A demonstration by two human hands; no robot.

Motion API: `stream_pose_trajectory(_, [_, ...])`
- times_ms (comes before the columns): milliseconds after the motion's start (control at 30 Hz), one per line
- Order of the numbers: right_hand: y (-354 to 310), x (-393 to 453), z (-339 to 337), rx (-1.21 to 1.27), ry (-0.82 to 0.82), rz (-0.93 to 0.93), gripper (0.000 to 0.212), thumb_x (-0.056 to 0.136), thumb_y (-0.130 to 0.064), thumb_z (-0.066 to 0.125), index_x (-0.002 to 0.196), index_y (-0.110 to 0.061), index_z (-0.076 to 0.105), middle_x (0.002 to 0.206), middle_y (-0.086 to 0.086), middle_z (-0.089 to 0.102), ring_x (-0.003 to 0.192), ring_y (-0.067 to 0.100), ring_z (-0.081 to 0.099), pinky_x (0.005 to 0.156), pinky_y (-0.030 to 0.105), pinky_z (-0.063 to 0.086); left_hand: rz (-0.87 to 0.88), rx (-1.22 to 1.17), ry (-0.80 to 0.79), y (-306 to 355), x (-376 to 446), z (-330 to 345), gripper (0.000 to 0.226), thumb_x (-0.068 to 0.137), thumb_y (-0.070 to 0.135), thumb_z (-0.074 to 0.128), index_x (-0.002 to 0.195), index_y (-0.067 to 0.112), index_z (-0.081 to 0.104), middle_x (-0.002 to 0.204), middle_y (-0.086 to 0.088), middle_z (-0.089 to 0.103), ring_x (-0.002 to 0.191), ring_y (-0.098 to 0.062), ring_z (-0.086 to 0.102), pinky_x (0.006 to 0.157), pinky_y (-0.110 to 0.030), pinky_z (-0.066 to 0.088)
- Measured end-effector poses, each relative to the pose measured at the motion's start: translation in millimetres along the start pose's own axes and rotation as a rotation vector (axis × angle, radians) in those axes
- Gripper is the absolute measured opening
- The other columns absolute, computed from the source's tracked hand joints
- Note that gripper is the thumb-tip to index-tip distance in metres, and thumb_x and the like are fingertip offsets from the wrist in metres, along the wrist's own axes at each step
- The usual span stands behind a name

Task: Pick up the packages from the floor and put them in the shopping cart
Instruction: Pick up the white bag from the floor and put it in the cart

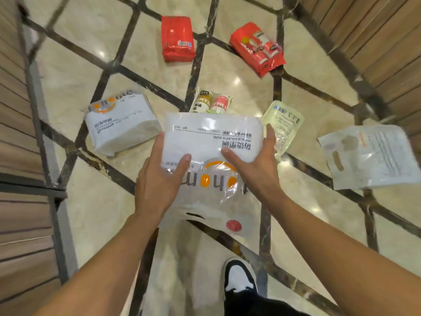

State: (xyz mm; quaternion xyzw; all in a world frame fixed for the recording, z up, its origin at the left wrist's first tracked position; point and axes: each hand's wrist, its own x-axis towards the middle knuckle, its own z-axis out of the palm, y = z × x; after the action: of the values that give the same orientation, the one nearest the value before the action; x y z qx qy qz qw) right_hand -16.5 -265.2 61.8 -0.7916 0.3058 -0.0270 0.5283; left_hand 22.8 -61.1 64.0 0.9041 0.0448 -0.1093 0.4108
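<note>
I hold a white plastic package with an orange smile logo (211,142) above the floor, gripped by both hands. My left hand (157,176) clasps its left side and my right hand (255,165) its right side. On the floor lie a second white package of the same kind (123,124), two red packages (177,38) (256,47), a pack of cups (213,102), a pale green pouch (283,124) and a flat clear-wrapped package (369,156). No shopping cart is in view.
The floor is glossy beige tile with dark diagonal strips (109,67). Wooden panelled walls or fixtures stand at the left (16,156) and upper right (376,30). My black-and-white shoe (239,277) stands below the held package.
</note>
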Motion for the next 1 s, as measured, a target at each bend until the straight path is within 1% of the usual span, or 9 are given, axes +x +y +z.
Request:
stream_pose_trajectory(67, [-59.4, -19.3, -50.7, 0.052, 0.058, 0.041, 0.090, 0.069, -0.060, 0.085, 0.142, -0.044, 0.034, 0.129, -0.016, 0.063, 0.117, 0.006, 0.061, 0.100, 0.039, 0.053, 0.017, -0.025, 0.006, 67.5, -18.0, -36.7, 0.086, 0.087, 0.062, 0.062, 0.158, 0.039, 0.017, 0.153, 0.002, 0.047, 0.137, -0.024, 0.046, 0.106, -0.042, 0.040])
stream_pose_trajectory(133, [-121.1, -45.7, -102.7, 0.095, 0.095, 0.047, 0.076, 0.071, -0.058, 0.086, 0.132, -0.047, 0.041, 0.119, -0.021, 0.067, 0.107, -0.001, 0.065, 0.093, 0.034, 0.056, -0.015, -0.029, 0.006, 137.7, -39.5, -77.6, 0.098, 0.077, 0.075, 0.061, 0.157, 0.041, 0.014, 0.149, 0.001, 0.052, 0.132, -0.028, 0.051, 0.104, -0.048, 0.044])
stream_pose_trajectory(233, [-214.7, -92.5, -181.0, 0.123, 0.150, 0.046, 0.078, 0.074, -0.057, 0.085, 0.138, -0.039, 0.044, 0.116, -0.021, 0.068, 0.103, -0.004, 0.065, 0.088, 0.027, 0.055, 0.010, 0.009, -0.031, 239.8, -77.3, -139.8, 0.088, 0.070, 0.087, 0.050, 0.145, 0.044, 0.036, 0.131, 0.004, 0.063, 0.118, -0.028, 0.059, 0.094, -0.050, 0.049])
stream_pose_trajectory(333, [-291.2, -140.2, -256.0, 0.128, 0.231, 0.050, 0.080, 0.072, -0.058, 0.085, 0.138, -0.033, 0.048, 0.115, -0.020, 0.067, 0.105, -0.001, 0.064, 0.091, 0.031, 0.054, 0.108, 0.005, -0.083, 335.7, -123.1, -194.1, 0.077, 0.072, 0.086, 0.048, 0.133, 0.040, 0.049, 0.119, 0.008, 0.067, 0.109, -0.023, 0.062, 0.088, -0.044, 0.051])
stream_pose_trajectory(467, [-373.6, -203.2, -355.1, 0.112, 0.335, 0.036, 0.087, 0.064, -0.069, 0.081, 0.138, -0.037, 0.047, 0.125, -0.016, 0.065, 0.113, 0.010, 0.064, 0.096, 0.040, 0.054, 0.278, -0.040, -0.139, 445.0, -185.7, -243.9, 0.067, 0.080, 0.079, 0.052, 0.133, 0.039, 0.050, 0.123, 0.006, 0.066, 0.108, -0.024, 0.061, 0.082, -0.038, 0.047])
stream_pose_trajectory(567, [-418.1, -254.6, -432.5, 0.094, 0.465, 0.002, 0.077, 0.068, -0.064, 0.082, 0.133, -0.037, 0.049, 0.122, -0.014, 0.066, 0.112, 0.013, 0.064, 0.094, 0.040, 0.054, 0.434, -0.080, -0.194, 518.6, -233.3, -259.5, 0.063, 0.085, 0.073, 0.053, 0.133, 0.033, 0.053, 0.124, 0.003, 0.066, 0.110, -0.028, 0.061, 0.078, -0.035, 0.041])
stream_pose_trajectory(733, [-445.9, -351.1, -551.4, 0.119, 0.677, -0.001, 0.098, 0.056, -0.079, 0.074, 0.140, -0.038, 0.046, 0.131, -0.012, 0.064, 0.120, 0.017, 0.062, 0.099, 0.047, 0.052, 0.644, -0.107, -0.300, 628.2, -325.6, -262.2, 0.056, 0.085, 0.070, 0.057, 0.121, 0.027, 0.060, 0.116, -0.004, 0.070, 0.100, -0.030, 0.062, 0.074, -0.035, 0.039])
stream_pose_trajectory(867, [-439.5, -447.0, -635.6, 0.137, 0.866, -0.004, 0.069, 0.072, -0.066, 0.081, 0.128, -0.037, 0.053, 0.119, -0.017, 0.064, 0.107, 0.009, 0.062, 0.092, 0.036, 0.051, 0.806, -0.089, -0.435, 698.4, -417.6, -244.1, 0.057, 0.085, 0.070, 0.057, 0.119, 0.025, 0.060, 0.118, -0.006, 0.070, 0.110, -0.033, 0.062, 0.077, -0.037, 0.042])
stream_pose_trajectory(1000, [-402.5, -544.1, -713.6, 0.144, 1.043, 0.009, 0.079, 0.062, -0.077, 0.078, 0.128, -0.038, 0.059, 0.118, -0.017, 0.071, 0.108, 0.008, 0.068, 0.093, 0.043, 0.056, 0.980, -0.075, -0.565, 744.9, -527.5, -210.5, 0.060, 0.087, 0.067, 0.057, 0.129, 0.024, 0.057, 0.125, -0.008, 0.068, 0.115, -0.036, 0.060, 0.079, -0.036, 0.038])
